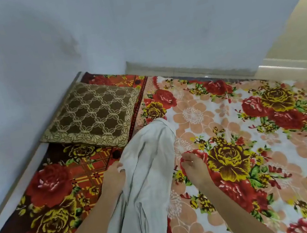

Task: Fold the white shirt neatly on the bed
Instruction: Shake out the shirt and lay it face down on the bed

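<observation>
The white shirt (pixel 147 169) hangs bunched in a long narrow drape from the lower middle of the view up toward the pillow, above the floral bed cover (pixel 253 140). My left hand (pixel 114 175) grips the shirt's left edge with curled fingers. My right hand (pixel 191 163) hovers just right of the shirt, fingers loosely curled and apart from the cloth, holding nothing that I can see. The shirt's lower part runs out of view at the bottom.
A brown pillow with a cream lattice pattern (pixel 92 114) lies at the bed's far left corner. Pale walls (pixel 134 28) border the bed at the back and left. The cover spreads wide to the right of the shirt.
</observation>
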